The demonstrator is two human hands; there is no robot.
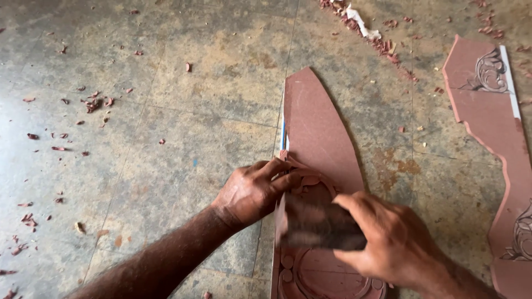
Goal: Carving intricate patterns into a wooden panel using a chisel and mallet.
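Observation:
A reddish-brown wooden panel with a curved, pointed top lies on the floor, with round carved relief on its lower part. My left hand presses on the panel's left edge, fingers over the carving. My right hand grips a dark, blurred block that looks like a sanding pad, laid flat on the carved area. Part of the carving is hidden under both hands.
A second reddish carved panel with a scroll motif and a white edge lies at the right. Wood chips and shavings are scattered on the stained concrete floor, with a heap of chips at the top.

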